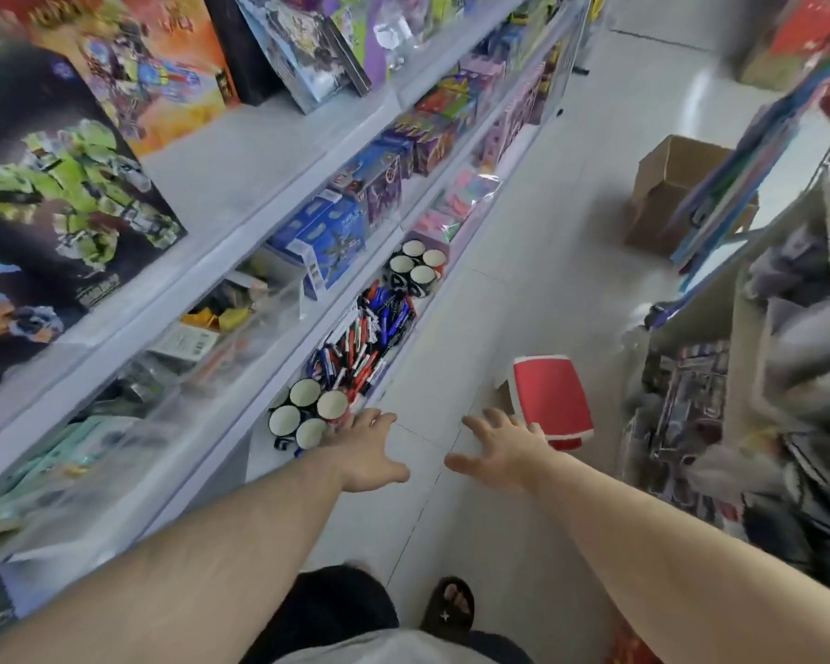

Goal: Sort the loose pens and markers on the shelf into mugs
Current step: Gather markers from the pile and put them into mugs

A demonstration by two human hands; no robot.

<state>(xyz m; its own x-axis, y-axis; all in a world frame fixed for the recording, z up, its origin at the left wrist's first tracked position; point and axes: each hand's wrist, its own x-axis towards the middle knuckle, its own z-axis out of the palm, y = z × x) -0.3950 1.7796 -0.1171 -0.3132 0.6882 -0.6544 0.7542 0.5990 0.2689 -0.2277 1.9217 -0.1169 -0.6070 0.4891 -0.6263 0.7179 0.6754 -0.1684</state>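
Note:
A heap of loose pens and markers (pixel 365 337), red, blue and black, lies on the lowest shelf. Several mugs (pixel 305 412) with white insides stand at its near end, and a second group of mugs (pixel 415 268) stands at its far end. My left hand (pixel 367 445) is stretched forward with fingers spread, its fingertips close to the near mugs, holding nothing. My right hand (pixel 499 448) is also spread open over the floor, just short of a red stool.
A red-topped stool (pixel 549 397) stands on the tiled aisle floor by my right hand. Shelves of boxed toys (pixel 68 194) run along the left. A cardboard box (pixel 667 189) sits farther down the aisle. Another rack of goods (pixel 739 376) is on the right.

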